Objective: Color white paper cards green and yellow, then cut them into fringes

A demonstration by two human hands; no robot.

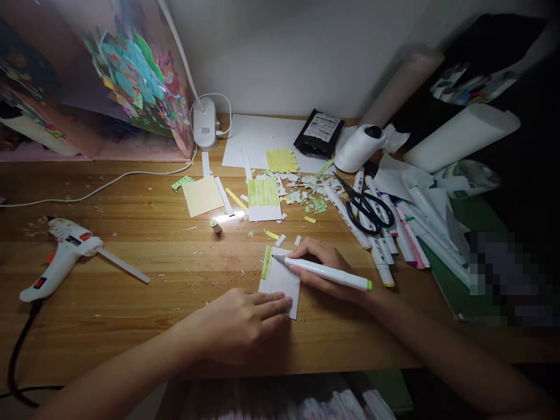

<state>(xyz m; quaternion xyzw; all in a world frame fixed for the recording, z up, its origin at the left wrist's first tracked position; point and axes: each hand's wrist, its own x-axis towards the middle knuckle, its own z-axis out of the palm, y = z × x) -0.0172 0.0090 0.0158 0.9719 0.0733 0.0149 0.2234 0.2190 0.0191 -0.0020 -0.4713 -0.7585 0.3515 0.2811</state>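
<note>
My right hand [321, 265] grips a white marker [332, 273] with a light green end. The marker's tip touches a small white paper [284, 279] near its upper left, beside a band of yellow-green strokes. Across the lower part of that paper my left hand [249, 321] lies flat with its fingers stretched out. Above the paper are a green-striped paper square [265, 199], a plain cream square [202, 196] and a yellow-green fringed piece [282, 161]. A small marker cap [215, 226] stands on the wooden desk [175, 303].
Black-handled scissors [370, 213] rest on a pile of markers [406, 236] at the right. A white glue gun [65, 254] lies at the left, its cord running off the front. Paper scraps [315, 189], a black packet [319, 133] and white rolls [461, 139] are farther back.
</note>
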